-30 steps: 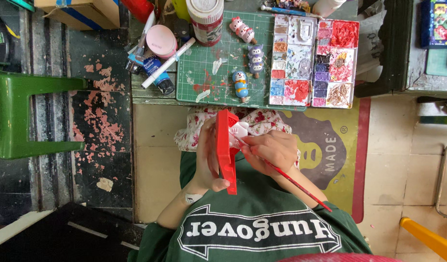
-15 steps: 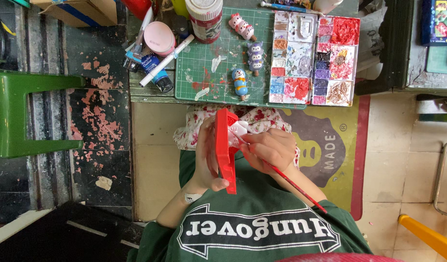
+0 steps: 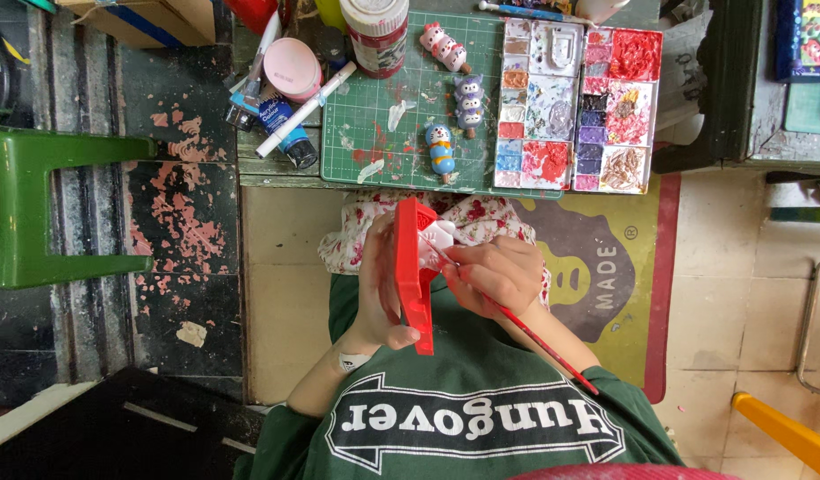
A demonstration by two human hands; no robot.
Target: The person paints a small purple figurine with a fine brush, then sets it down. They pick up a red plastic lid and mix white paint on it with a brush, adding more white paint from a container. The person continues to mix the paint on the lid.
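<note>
1. left hand [image 3: 379,293], mid-frame, is closed around a red figure [image 3: 416,271] whose long axis runs up-down in the frame.
2. right hand [image 3: 497,274], just to its right, pinches a red brush [image 3: 517,324], tip pointing left onto the figure.
3. paint palette [image 3: 574,98] lies farther off, upper right.

Matt red paint, soft cloth, smeared plastic

In the left hand's grip [image 3: 379,293] the red figure [image 3: 416,271] looks smooth and matt; under it lies soft flowered cloth [image 3: 490,218]. Beyond the grip, the paint palette [image 3: 574,98] is hard plastic crusted with rough dried paint, beside a matt rubbery cutting mat [image 3: 383,133].
</note>
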